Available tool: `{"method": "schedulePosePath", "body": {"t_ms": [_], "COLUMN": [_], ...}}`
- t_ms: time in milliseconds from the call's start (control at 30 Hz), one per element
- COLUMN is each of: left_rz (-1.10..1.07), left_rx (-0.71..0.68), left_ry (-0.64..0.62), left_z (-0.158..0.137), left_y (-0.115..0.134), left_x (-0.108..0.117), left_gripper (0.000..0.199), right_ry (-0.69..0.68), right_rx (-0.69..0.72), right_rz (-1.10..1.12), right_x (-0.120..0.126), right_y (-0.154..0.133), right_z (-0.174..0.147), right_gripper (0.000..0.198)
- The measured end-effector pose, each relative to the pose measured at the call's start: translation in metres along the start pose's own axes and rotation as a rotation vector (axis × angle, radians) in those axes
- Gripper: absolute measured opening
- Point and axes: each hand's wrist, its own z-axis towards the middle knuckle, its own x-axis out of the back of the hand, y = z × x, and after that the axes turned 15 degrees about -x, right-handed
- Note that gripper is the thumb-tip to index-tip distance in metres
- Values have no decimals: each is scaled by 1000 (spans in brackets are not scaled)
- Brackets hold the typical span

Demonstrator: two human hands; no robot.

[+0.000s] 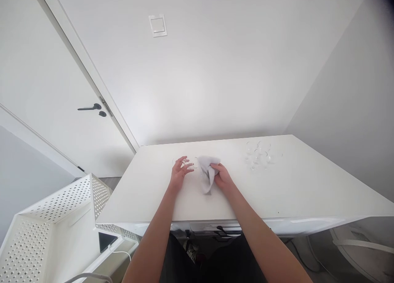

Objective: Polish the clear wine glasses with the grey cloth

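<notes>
Nothing legible: no lettering or number readable on the light switch (158,25) above the tabletop (246,197), nor on the door (46,69) left of the tabletop (finer print too small to tell).

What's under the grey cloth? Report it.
White tabletop shows around the grey cloth, which the right hand holds. Whatever lies directly beneath it is covered, so I can't tell.

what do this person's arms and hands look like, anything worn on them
The left hand and right hand are ungloved, with no watch or bracelet visible at the wrists. Both forearms are bare, with no sleeves in view.
</notes>
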Motion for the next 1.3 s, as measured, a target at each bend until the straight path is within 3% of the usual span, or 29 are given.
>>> {"method": "schedulePosePath", "body": {"t_ms": [267, 367, 567, 700, 800, 933, 1033, 1200, 1300], "left_rz": [229, 274, 365, 365, 389, 427, 416, 337, 340], "left_rx": [-132, -153, -124, -108, -91, -74, -89, -175, -170], "left_ry": [22, -11, -64, -96, -126, -157, -161, -254, -198], "left_z": [-3, -4, -5, -6, -6, -6, -7, -5, -5], "left_y": [2, 0, -2, -3, -6, -12, -13, -11, -11], "left_x": [-6, -7, -8, -8, -8, -7, -8, -13, -13], "left_gripper": [47, 45, 49, 51, 48, 46, 47, 45, 42], "right_ry": [243, 180, -111, -244, -178, -82, -52, -21, -91], "right_rx": [350, 316, 249, 259, 276, 307, 344, 283, 295], "right_rz": [238, 132, -380, -650, -763, -798, -696, -527, -577], "right_x": [0, -8, -25, -25, -25, -28, -28, -22, -23], "right_y": [2, 7, 18, 20, 22, 22, 17, 9, 10], "right_z": [1, -1, -16, -24, -23, -18, -15, -14, -19], "right_gripper": [40, 41, 43, 86, 94, 80, 66, 66, 71]}}
